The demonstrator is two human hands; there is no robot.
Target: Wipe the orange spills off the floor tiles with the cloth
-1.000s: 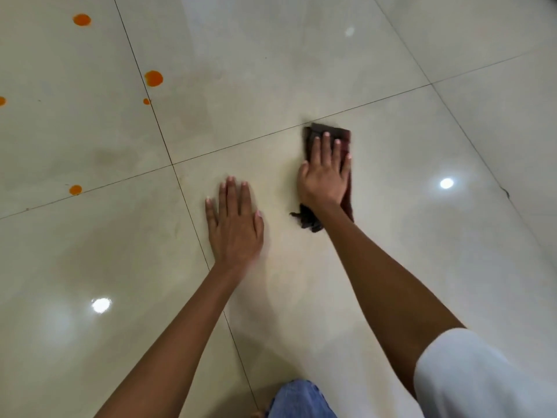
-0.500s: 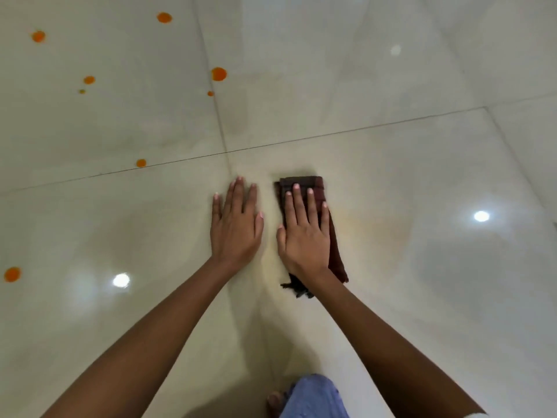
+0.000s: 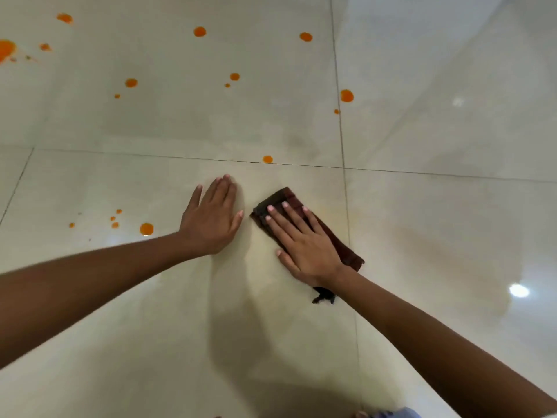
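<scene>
Maroon cloth (image 3: 286, 196), moved leftward since a second ago, lies under right hand (image 3: 304, 245), fingers straight, pressing. Left hand (image 3: 211, 221) at 9 o'clock, flat on tile (image 3: 271, 327), fingers extended. Nearest orange spot (image 3: 267, 159) at 12 o'clock; spills (image 3: 146, 229) remain unwiped.

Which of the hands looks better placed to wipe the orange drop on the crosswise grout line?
Right. The right hand presses the cloth, with the orange drop just beyond it; the left hand rests bare on the floor.
</scene>
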